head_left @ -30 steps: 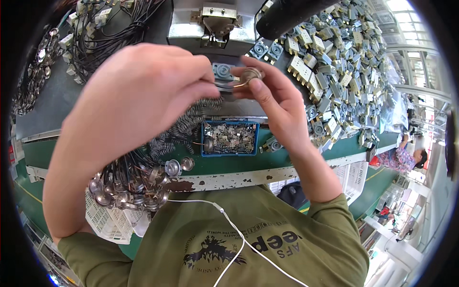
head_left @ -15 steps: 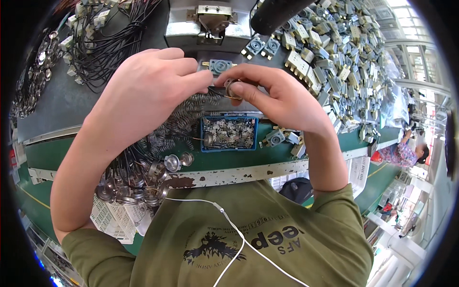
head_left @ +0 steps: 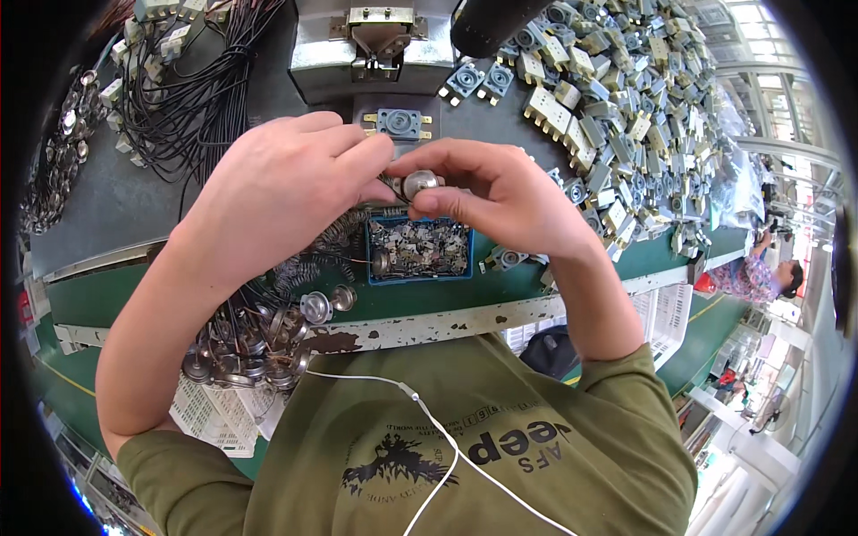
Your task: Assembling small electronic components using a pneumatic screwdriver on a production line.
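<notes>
My right hand point(head_left: 514, 192) pinches a small round metal cap point(head_left: 420, 185) between thumb and fingers, its shiny domed face showing. My left hand point(head_left: 281, 183) is closed beside it, back of the hand up. Its fingertips almost meet the cap, and what they hold is mostly hidden; a bit of thin coil spring shows there. Just beyond the hands lies a grey switch block point(head_left: 399, 123) with brass terminals, in front of a metal fixture point(head_left: 380, 54). Below my hands stands a blue tray point(head_left: 420, 282) holding small metal parts.
Loose coil springs point(head_left: 338, 237) lie left of the tray. Round metal caps on wires point(head_left: 246, 353) hang over the table edge. Black cables point(head_left: 228, 80) fill the far left, and a heap of grey switch blocks point(head_left: 639, 134) the right. A dark cylinder point(head_left: 496, 22) juts in overhead.
My right hand has come nearer and turned the round cap, so its domed face now shows. The left fingertips have come nearer too. The view has shifted slightly.
</notes>
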A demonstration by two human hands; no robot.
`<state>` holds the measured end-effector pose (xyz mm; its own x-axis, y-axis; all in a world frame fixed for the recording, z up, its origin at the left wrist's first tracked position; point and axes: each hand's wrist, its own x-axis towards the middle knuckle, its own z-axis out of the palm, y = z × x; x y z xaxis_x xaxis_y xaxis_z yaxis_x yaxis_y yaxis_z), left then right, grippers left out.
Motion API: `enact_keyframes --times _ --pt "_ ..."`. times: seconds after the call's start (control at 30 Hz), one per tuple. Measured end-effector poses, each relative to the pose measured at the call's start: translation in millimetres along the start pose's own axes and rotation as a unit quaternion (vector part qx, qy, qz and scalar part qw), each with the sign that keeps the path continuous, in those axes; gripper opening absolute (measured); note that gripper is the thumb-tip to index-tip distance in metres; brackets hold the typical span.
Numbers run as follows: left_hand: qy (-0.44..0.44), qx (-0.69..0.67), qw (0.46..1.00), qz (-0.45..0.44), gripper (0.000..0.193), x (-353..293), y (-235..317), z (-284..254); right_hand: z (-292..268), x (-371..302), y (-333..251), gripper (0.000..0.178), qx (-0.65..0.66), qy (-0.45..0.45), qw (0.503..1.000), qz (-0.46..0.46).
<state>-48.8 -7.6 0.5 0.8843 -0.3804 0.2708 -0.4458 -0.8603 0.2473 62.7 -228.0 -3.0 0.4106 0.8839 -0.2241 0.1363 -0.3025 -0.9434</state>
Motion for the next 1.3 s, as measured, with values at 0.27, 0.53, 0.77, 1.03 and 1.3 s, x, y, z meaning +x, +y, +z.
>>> enact_keyframes --times 0.27,0.53,0.77,1.03,1.3 --pt "0.049 0.004 0.998 -0.045 0.027 4.3 5.0 2.5 18.5 -8.3 15.5 0.038 0.108 0.142 0.982 -0.069" --pt "0.039 0.026 0.998 -0.035 0.028 0.1 5.3 4.1 38.0 -15.1 38.5 0.043 0.007 0.167 0.978 -0.123" --pt "0.066 0.027 0.997 -0.015 0.028 0.1 7.9 8.2 44.3 -18.2 42.6 0.041 0.042 0.216 0.965 -0.141" --pt "-0.034 -0.027 0.999 0.006 0.030 7.7 -2.4 -14.8 -5.3 -26.5 17.6 0.035 -0.024 0.198 0.975 -0.101" --pt "-0.111 -0.144 0.971 -0.153 0.028 32.0 -28.1 2.3 -35.0 12.4 -33.2 0.046 -0.017 0.400 0.820 -0.409"
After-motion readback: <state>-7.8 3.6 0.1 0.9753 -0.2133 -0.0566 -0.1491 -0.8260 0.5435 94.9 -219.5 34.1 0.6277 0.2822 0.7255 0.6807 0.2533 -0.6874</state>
